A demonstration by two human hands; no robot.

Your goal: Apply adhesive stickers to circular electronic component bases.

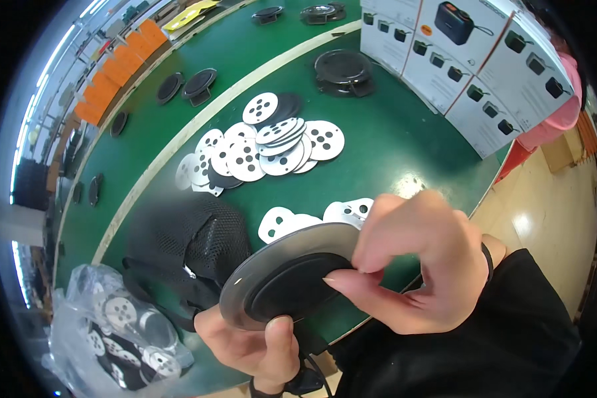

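Note:
My left hand (249,341) grips the lower edge of a round black part with a smoky grey rim (298,286), thumb on its near side. The part is tilted toward me above the green table. My right hand (421,268) is at its right side, thumb and forefinger pinched together over the black face. Anything between those fingertips is too small or hidden to see. Just behind the part lie white cut-out pieces with holes (276,222), partly covered by it. Farther off is a loose pile of thin white discs with dark holes (245,159), with a few black ones among them.
A black mesh bag (222,239) and a clear plastic bag of discs (73,331) lie at left. Printed white boxes (438,73) stand far right, near a person's pink sleeve (544,132). Black round parts (199,86) rest on the green belt, beyond a pale strip. Orange bins (119,63) line its far side.

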